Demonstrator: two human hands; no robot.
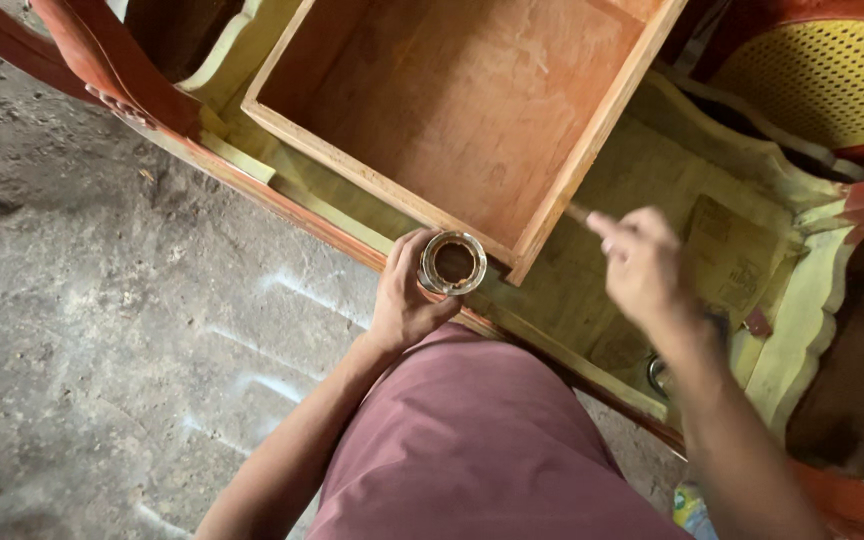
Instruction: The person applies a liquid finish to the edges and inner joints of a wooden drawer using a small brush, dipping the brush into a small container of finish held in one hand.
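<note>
Reddish bare wood forms one open drawer box (472, 110) lying on the yellow furniture panel (642, 180). At its near corner, left hand (407, 295) grasps one round metal tin (453, 263); blurred right hand (642, 262) pinches a thin stick (579, 213).

Drawer box (472, 110) bare matt wood; small tin (452, 263) shiny metal; floor (102, 280) rough dusty concrete.
</note>
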